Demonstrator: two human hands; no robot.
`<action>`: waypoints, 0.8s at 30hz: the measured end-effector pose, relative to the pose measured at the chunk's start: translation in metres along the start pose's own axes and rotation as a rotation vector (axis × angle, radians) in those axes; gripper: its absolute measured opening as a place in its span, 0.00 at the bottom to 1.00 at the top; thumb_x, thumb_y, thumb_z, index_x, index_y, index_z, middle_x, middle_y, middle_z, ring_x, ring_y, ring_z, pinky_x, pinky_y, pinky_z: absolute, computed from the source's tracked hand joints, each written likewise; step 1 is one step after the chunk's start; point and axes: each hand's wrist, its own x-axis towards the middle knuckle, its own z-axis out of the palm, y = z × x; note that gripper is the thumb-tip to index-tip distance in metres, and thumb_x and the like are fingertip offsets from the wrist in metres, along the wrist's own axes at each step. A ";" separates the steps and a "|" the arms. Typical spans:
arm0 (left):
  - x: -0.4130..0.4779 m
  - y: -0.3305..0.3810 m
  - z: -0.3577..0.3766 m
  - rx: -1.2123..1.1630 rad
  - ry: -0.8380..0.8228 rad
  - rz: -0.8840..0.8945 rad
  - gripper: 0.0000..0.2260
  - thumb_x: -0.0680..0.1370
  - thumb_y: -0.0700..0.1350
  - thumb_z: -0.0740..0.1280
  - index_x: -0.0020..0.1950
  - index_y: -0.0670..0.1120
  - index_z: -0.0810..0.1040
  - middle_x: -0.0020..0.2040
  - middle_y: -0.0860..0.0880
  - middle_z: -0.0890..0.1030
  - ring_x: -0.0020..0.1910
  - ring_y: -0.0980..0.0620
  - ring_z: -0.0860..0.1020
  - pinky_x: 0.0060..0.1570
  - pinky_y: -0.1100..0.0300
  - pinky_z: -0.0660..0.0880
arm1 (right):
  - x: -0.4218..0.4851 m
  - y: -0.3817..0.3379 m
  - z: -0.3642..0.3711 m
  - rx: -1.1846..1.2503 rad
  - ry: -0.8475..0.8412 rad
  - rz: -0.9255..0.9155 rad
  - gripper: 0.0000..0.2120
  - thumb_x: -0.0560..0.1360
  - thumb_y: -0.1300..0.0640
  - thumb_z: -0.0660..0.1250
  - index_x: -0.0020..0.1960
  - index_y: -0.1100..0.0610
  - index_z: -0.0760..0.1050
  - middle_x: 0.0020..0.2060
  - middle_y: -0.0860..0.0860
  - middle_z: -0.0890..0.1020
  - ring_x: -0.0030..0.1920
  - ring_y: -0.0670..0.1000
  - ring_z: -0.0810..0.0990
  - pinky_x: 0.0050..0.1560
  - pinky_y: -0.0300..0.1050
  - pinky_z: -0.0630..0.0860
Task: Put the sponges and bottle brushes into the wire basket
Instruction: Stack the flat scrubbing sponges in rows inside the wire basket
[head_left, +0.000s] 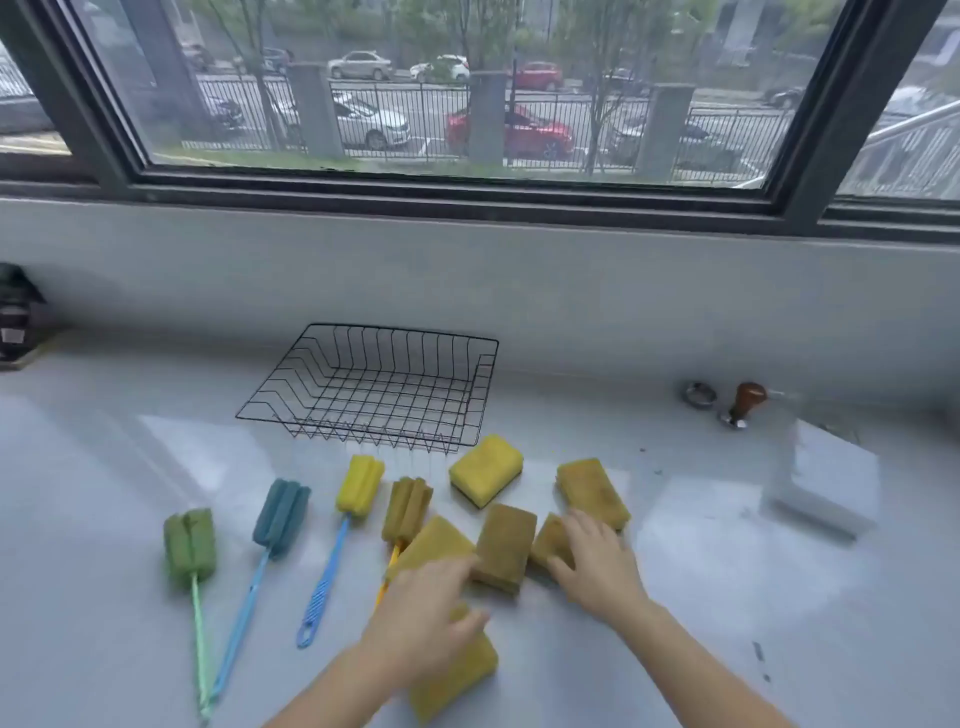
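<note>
At the bottom centre of the frame a yellow sponge (457, 670) lies on the grey counter (104, 597), partly covered by the left hand (426, 618), whose fingers are loosely spread and reach toward the brownish sponge (505, 545) just above it; whether they grip anything cannot be told. To its right, the right hand (597, 566) lies palm down with fingers spread over a small tan sponge (548, 540). Another yellowish sponge (436, 540) sits between the left hand and the orange-handled brush (406, 512). Left of centre, three more bottle brushes lie side by side, handles pointing down the frame: a green brush (190, 545), a teal brush (280, 512) and a yellow-headed brush (359, 486) with a blue handle. Further up, a bright yellow sponge (485, 470) and an ochre sponge (592, 491) rest apart from each other. Above them, at mid-frame, the wire basket (291, 387) stands with nothing in it. At the right, a wooden-handled tamper (745, 405) stands beside a metal ring (698, 395). A window (467, 93) fills the top.
</note>
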 end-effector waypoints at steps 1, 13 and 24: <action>-0.009 0.001 0.015 0.057 -0.066 -0.003 0.27 0.74 0.55 0.61 0.72 0.54 0.58 0.70 0.56 0.70 0.66 0.56 0.70 0.62 0.57 0.70 | -0.017 0.003 0.012 -0.101 -0.056 0.061 0.32 0.76 0.49 0.60 0.76 0.47 0.50 0.77 0.45 0.49 0.76 0.52 0.52 0.68 0.52 0.66; -0.001 -0.016 0.075 0.057 -0.050 0.053 0.31 0.74 0.54 0.64 0.73 0.59 0.54 0.71 0.50 0.56 0.71 0.50 0.57 0.68 0.55 0.60 | -0.052 0.020 0.031 -0.022 -0.028 0.174 0.29 0.73 0.52 0.66 0.70 0.40 0.59 0.70 0.39 0.64 0.64 0.52 0.67 0.64 0.48 0.66; 0.015 -0.019 0.072 -0.032 0.088 -0.034 0.16 0.75 0.55 0.63 0.61 0.52 0.70 0.58 0.54 0.76 0.60 0.51 0.71 0.55 0.56 0.66 | -0.051 0.024 0.023 0.075 -0.050 0.189 0.28 0.74 0.50 0.68 0.71 0.41 0.62 0.69 0.41 0.70 0.63 0.53 0.70 0.64 0.49 0.68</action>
